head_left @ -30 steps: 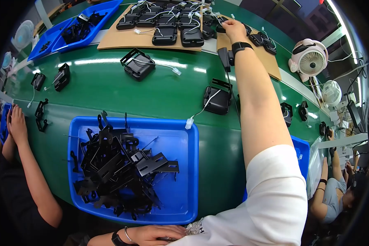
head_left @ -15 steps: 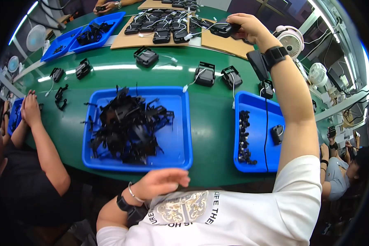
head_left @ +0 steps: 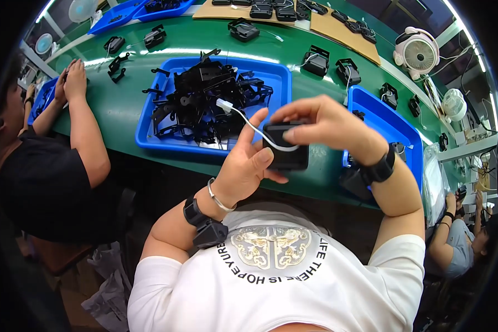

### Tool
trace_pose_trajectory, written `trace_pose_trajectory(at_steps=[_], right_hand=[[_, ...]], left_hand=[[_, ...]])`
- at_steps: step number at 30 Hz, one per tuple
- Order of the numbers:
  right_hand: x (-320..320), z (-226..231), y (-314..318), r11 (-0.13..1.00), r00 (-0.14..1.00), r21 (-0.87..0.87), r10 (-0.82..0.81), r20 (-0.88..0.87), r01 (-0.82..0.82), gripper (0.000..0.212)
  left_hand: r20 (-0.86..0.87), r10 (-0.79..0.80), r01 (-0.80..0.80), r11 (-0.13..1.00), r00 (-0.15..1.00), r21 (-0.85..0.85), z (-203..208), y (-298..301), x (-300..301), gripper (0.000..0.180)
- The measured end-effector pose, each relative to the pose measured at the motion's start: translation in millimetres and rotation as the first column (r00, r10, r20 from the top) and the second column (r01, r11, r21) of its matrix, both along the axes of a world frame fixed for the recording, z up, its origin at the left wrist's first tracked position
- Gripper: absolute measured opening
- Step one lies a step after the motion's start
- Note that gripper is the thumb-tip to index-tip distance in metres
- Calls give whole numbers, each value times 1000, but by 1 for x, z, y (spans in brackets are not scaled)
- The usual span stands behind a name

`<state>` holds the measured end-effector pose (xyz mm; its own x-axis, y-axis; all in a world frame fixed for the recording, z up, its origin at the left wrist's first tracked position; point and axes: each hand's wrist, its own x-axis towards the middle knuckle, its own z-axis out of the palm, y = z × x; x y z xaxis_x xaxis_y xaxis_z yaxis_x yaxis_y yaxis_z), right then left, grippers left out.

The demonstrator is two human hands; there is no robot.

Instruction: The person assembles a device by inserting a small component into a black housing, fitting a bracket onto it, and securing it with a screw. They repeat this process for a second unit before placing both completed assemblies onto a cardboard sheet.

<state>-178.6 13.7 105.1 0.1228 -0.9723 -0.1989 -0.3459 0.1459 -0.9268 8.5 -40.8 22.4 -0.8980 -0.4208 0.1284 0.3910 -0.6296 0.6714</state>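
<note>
A long green table [head_left: 116, 113] curves across a busy workroom, and at far left a co-worker in black [head_left: 44, 177] sits with hands together above it. Next along, a blue tray [head_left: 171, 146], heaped with black brackets [head_left: 205, 83]! And here, in front of its near right corner, is the black device [head_left: 290, 159], held up at the table's edge: left hand [head_left: 243, 163] gripping its left side, white cable [head_left: 250, 123] arching away tray-ward, right hand [head_left: 322, 123] closed over its top, thumb across the face. Rightward, another blue tray [head_left: 390, 119], then a pink-and-white fan [head_left: 419, 55] beyond.
</note>
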Motion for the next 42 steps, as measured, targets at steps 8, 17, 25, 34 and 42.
trace_pose_trajectory(at_steps=[8,17,25,34,42], right_hand=[[3,-19,-16,969,970,-156,-211,-117,192,29],[-20,-54,-94,979,828,-175,-183,-530,105,32],[-8,-47,-54,813,662,-579,-398,-635,-66,40],[6,-19,-12,855,650,-500,-303,-697,-137,38],[26,-3,58,628,670,-673,-307,-676,-391,33]], left_hand=[[158,-34,10,989,987,150,-12,8,37,55],[167,-84,74,995,982,63,-25,7,55,51],[121,-99,86,990,988,110,-25,-4,60,45],[154,-140,113,979,978,172,-25,-8,50,43],[317,17,-38,997,948,60,-17,-4,49,40]])
